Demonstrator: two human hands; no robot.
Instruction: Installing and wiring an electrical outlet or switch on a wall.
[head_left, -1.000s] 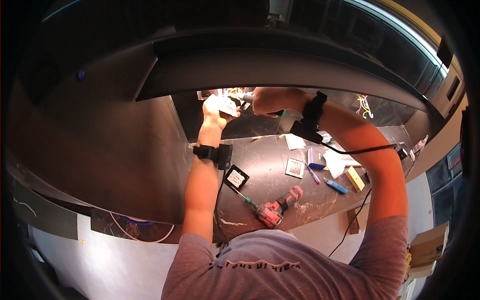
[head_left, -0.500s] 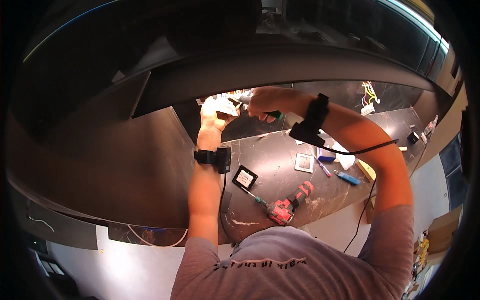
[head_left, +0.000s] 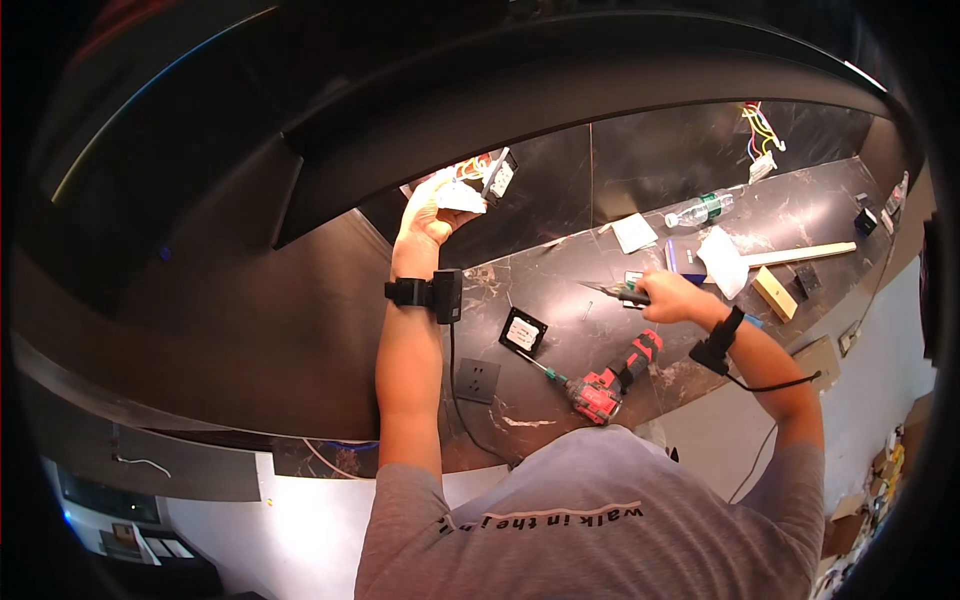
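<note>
At the dark wall my left hand (head_left: 430, 215) is raised, its fingers closed round a white socket body (head_left: 463, 198). Behind it, coloured wires (head_left: 480, 168) show under the cabinet edge, and a black-framed panel with a white back (head_left: 500, 178) stands beside them. Over the worktop, my right hand (head_left: 672, 298) grips pointed pliers (head_left: 612, 292), the tip directed left. A black square panel with a white centre (head_left: 523, 332) lies below that tip. The left fingertips are partly hidden by the white piece.
On the dark marble worktop (head_left: 510, 400) lie a red cordless drill (head_left: 605, 390) with a long bit, a black socket plate (head_left: 478, 381), a plastic bottle (head_left: 700, 209), a white square plate (head_left: 634, 233) and a wooden strip (head_left: 800, 255). Loose wires (head_left: 760, 135) hang at the back right.
My right hand has pulled away from the wires, moving right and down over the worktop with the pliers. My left hand stays at the wall with the white piece. The view has shifted.
</note>
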